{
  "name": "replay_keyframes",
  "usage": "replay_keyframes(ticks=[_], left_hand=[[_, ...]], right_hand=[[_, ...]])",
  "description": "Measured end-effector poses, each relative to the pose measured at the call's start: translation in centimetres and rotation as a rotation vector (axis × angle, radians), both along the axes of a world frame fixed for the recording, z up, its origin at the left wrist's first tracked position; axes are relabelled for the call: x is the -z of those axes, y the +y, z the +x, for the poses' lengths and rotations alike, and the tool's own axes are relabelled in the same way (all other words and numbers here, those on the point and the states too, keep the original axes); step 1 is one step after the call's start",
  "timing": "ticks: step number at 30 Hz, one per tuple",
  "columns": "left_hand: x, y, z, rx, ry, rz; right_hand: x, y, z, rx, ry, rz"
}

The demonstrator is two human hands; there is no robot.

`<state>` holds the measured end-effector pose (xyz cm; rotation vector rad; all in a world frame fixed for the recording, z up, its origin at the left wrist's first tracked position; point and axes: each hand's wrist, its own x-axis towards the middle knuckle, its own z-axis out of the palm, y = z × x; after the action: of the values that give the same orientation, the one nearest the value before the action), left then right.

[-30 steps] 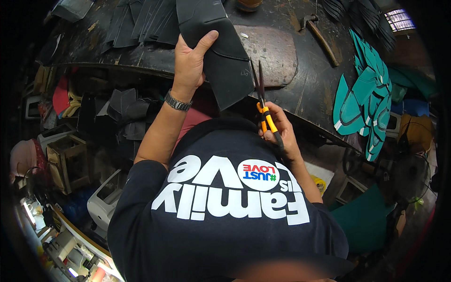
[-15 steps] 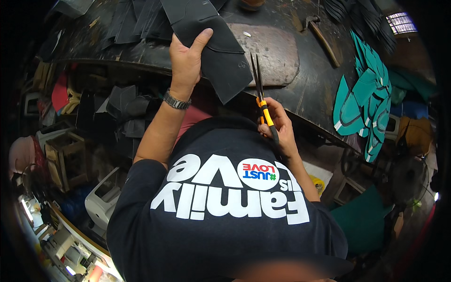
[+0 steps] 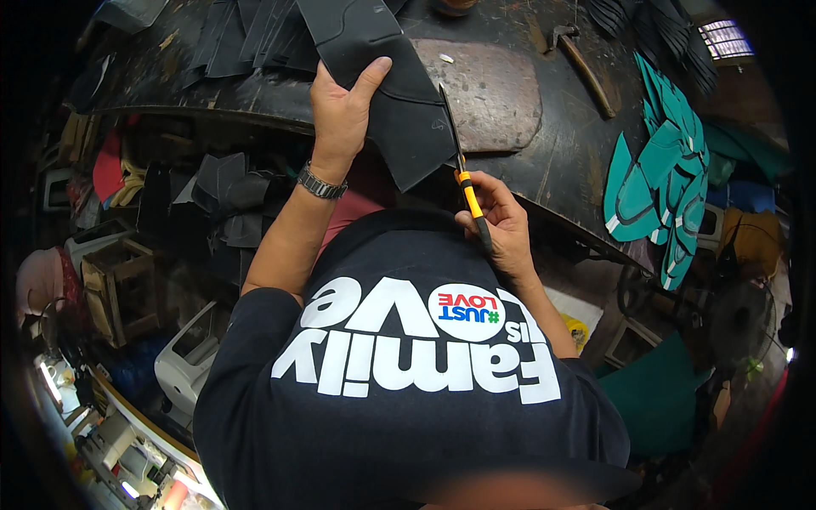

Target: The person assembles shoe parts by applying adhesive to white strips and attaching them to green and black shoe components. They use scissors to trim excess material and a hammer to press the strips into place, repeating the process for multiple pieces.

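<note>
My left hand (image 3: 344, 106) grips a flat black sheet piece (image 3: 412, 136), thumb on top, and holds it up over the table's near edge. The piece ends in an angled corner toward me and bears a curved seam line and a faint pale mark. In my right hand (image 3: 500, 217) is a scissors-like tool (image 3: 469, 194) with yellow, orange and black handles and long, slim dark blades. Its blades lie along the right edge of the black piece, tip pointing away from me. Whether they touch the edge or have it between them, I cannot tell.
A worn slab (image 3: 493, 93) lies on the dark table (image 3: 569, 174), with a hammer (image 3: 586, 72) to its right. Teal cut pieces (image 3: 659, 170) hang over the right side. Black pieces (image 3: 246, 38) are piled at the far left. A wooden stool (image 3: 119, 280) stands below left.
The tool has swung left against the black piece's right edge, and its spread blades now look closer together. My left hand and the piece have shifted only slightly.
</note>
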<state>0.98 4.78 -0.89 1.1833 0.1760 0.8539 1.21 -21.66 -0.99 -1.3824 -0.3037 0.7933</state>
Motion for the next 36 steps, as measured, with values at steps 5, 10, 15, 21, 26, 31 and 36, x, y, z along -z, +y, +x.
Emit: replay_keyframes(ticks=[5, 10, 15, 21, 26, 31, 36], left_hand=[[-0.7, 0.9, 0.0, -0.099, 0.035, 0.079], [-3.3, 4.5, 0.4, -0.159, 0.054, 0.301], [-5.5, 9.0, 2.5, -0.194, 0.231, 0.631], [-7.1, 12.7, 8.4, -0.047, 0.619, 1.066], [-6.3, 10.3, 10.3, -0.669, 0.827, 1.627], [-6.6, 6.0, 12.6, -0.286, 0.252, 1.543], [-5.0, 1.4, 16.8, 0.059, 0.340, 1.792]], right_hand=[[-0.3, -0.2, 0.9, 0.062, -0.103, 0.016], [-0.7, -0.9, 6.6, 0.343, -0.349, 0.077], [1.6, -0.2, 13.8, 0.610, -0.560, 0.094], [3.7, -0.7, 15.5, 0.609, -0.553, 0.017], [3.6, -0.7, 15.0, 0.553, -0.534, 0.062], [3.3, 0.1, 14.6, 0.554, -0.581, 0.051], [3.1, 0.3, 14.3, 0.593, -0.733, 0.021]])
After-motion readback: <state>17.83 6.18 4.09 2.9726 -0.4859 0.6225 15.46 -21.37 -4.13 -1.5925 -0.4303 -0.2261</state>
